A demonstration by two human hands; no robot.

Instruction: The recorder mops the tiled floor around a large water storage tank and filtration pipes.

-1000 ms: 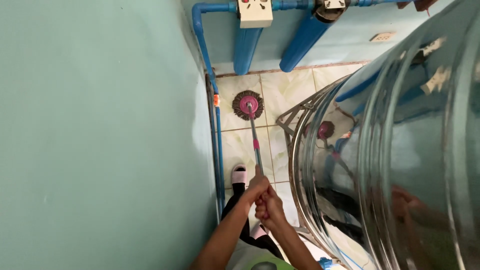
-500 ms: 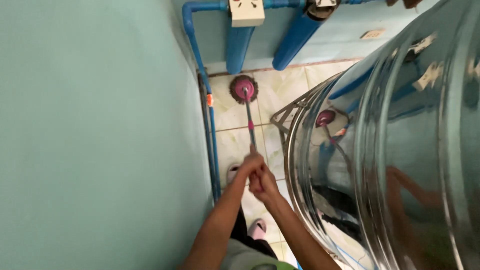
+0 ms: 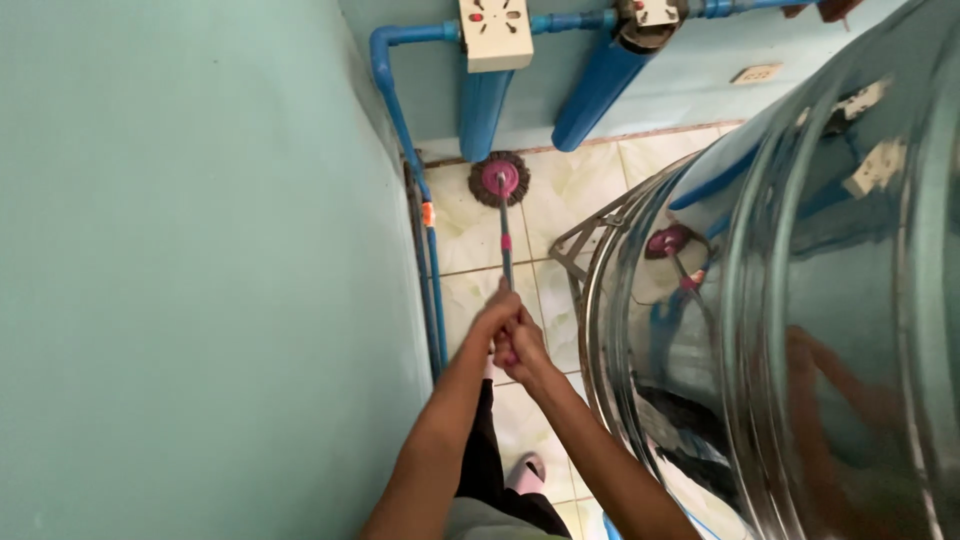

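Observation:
Both my hands grip the thin metal handle (image 3: 505, 250) of a mop. My left hand (image 3: 496, 312) sits just above my right hand (image 3: 521, 345), the two stacked on the shaft. The round mop head (image 3: 499, 179), pink hub with dark strands, rests on the pale tiled floor (image 3: 570, 190) at the far wall, below the blue pipes. My feet in light slippers (image 3: 524, 470) show under my arms.
A teal wall (image 3: 200, 270) closes the left side, with a blue pipe (image 3: 415, 180) running down its corner. A large shiny steel tank (image 3: 800, 320) on a metal stand fills the right. Blue filter cylinders (image 3: 600, 90) and a white box (image 3: 495, 35) hang on the far wall.
The mop head has been pushed farther away along the floor, up to the base of the far wall. My arms have stretched out after it.

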